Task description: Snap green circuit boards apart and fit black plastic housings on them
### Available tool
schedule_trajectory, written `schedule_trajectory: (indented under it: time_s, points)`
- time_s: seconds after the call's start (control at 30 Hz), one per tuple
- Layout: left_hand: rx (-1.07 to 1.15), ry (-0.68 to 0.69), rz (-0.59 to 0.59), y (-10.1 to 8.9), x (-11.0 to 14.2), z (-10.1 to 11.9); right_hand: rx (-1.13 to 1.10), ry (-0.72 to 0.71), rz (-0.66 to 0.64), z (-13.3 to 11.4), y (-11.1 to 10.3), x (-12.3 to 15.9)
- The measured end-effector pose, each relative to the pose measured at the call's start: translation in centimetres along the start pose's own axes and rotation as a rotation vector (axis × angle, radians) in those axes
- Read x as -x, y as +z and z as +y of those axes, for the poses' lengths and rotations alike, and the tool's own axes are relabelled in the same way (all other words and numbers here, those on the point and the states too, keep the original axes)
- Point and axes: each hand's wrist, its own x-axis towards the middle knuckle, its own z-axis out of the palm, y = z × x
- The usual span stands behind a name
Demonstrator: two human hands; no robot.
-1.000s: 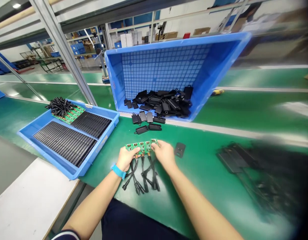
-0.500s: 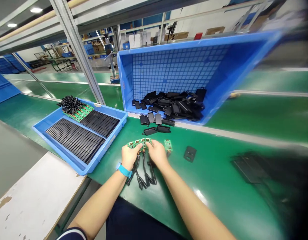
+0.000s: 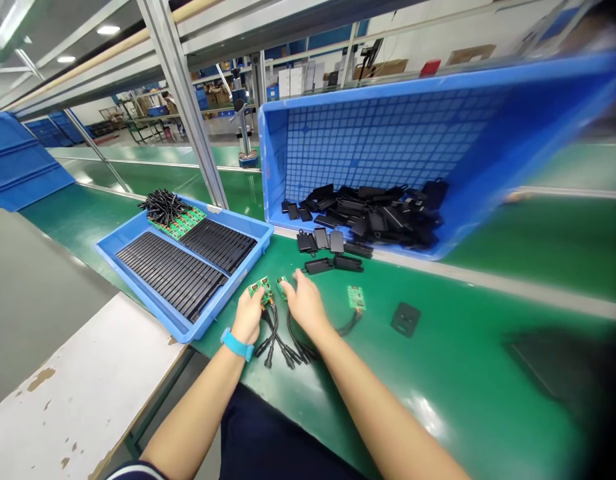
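Observation:
My left hand (image 3: 249, 316), with a blue band on its wrist, pinches a short strip of green circuit boards (image 3: 263, 289). Black cables with plug ends (image 3: 274, 341) hang from the strip onto the green bench. My right hand (image 3: 306, 303) grips another green circuit board (image 3: 281, 287) just to the right, largely covered by the fingers; a gap shows between the two pieces. A single circuit board (image 3: 355, 297) with its cable lies on the bench right of my right hand. Beyond it rests a flat black plate with a slot (image 3: 406, 319).
A tilted blue crate (image 3: 273, 167) holds many black cases (image 3: 383, 213), and several more (image 3: 337, 242) lie before it. At left, a shallow blue tray (image 3: 233, 295) carries rows of black parts and cabled boards. A blurred black object (image 3: 553, 360) sits at far right.
The held strip has been parted: one single board now lies on the bench at right, and another piece has come away in my right hand. The view has swung left.

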Motion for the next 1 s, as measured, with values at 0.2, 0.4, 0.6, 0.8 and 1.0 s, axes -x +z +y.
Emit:
schedule_trajectory:
  time_s: [0.2, 0.4, 0.6, 0.8, 1.0]
  points:
    - [-0.065, 0.020, -0.107, -2.0, 1.2, 1.6, -0.167, -0.085, -0.173, -0.8, 0.0, 1.0]
    - [-0.334, 0.154, 0.059, -1.0, 1.2, 0.4, -0.319, 0.033, 0.002, -2.7, 0.1, 3.8]
    - [-0.707, 0.240, 0.023, -0.4, -2.2, 0.7, -0.829, 0.435, 0.109, 0.0, -5.2, 5.5]
    - [-0.920, 0.373, -0.074, 6.3, -5.7, 0.0, -1.334, 0.809, 0.034, 1.3, -10.0, 8.7]
    - [-0.830, 0.391, -0.170, 9.2, -7.7, 0.4, -0.959, 0.667, 0.084, 3.7, -13.2, 9.9]
